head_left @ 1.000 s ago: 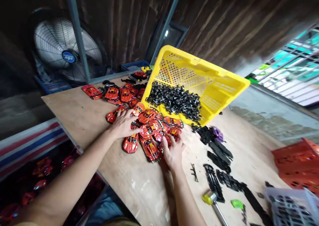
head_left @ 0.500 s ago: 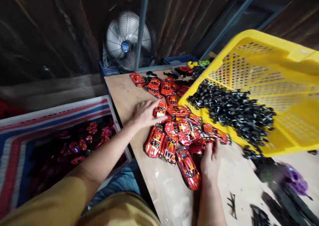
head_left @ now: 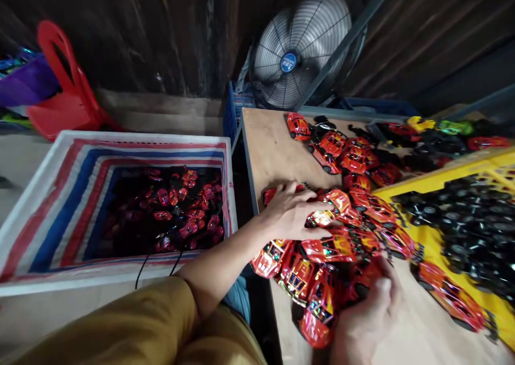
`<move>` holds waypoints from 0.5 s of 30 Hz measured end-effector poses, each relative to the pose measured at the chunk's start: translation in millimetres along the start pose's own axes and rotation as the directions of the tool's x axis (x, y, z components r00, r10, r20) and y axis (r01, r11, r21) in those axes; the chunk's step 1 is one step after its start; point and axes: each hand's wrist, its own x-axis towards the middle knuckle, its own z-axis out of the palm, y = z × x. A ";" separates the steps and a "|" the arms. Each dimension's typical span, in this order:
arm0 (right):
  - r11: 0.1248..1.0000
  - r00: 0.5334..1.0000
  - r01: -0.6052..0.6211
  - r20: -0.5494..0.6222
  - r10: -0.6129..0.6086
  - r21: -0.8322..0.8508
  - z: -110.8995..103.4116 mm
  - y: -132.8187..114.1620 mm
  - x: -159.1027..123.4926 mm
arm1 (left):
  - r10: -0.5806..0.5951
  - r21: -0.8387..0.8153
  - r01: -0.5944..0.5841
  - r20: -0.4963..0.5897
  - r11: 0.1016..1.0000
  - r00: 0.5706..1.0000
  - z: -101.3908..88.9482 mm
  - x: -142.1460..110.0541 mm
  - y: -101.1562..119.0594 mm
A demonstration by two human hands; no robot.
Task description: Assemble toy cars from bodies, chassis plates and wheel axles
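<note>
A heap of shiny red toy cars (head_left: 328, 247) lies near the left edge of the wooden table (head_left: 267, 150). My left hand (head_left: 292, 215) rests over the heap's left side, its fingers stretched out and apart on the cars. On the near right side, my right hand (head_left: 370, 311) curls against a red toy car (head_left: 364, 279); its thumb shows, while some fingers are hidden behind the cars. To the right of that hand, one red toy car (head_left: 453, 295) lies apart by the yellow basket (head_left: 426, 185).
Left of the table stands a white box (head_left: 36, 284) with a striped lining, holding many red toy cars (head_left: 189, 209). Black wheeled parts (head_left: 466, 231) fill the yellow basket. More red cars (head_left: 356, 153) lie farther back. A fan (head_left: 287, 62) and a red chair (head_left: 60, 105) stand behind.
My view has turned left, bringing the striped box and red chair into sight. Both hands and the red cars have shifted closer to the table's left edge, with the cars bunched between the hands.
</note>
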 end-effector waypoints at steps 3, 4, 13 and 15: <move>0.999 1.000 -0.020 0.014 0.020 0.037 8.5 -14.6 -13.5 | -0.018 -0.016 0.018 -0.010 1.000 1.000 -15.2 -14.9 -9.5; 0.999 1.000 -0.012 0.023 0.011 0.037 11.4 -19.4 -16.9 | -0.028 -0.023 0.028 -0.009 0.999 1.000 -19.4 -18.9 -12.1; 0.971 0.998 -0.059 0.006 0.060 0.233 32.6 -43.6 -25.0 | -0.018 -0.047 0.017 -0.019 0.999 1.000 -42.5 -27.7 -30.1; 0.952 0.995 -0.075 0.082 0.053 0.297 46.4 -57.0 -37.3 | -0.039 -0.043 0.035 -0.081 0.998 0.996 -54.2 -44.4 -42.6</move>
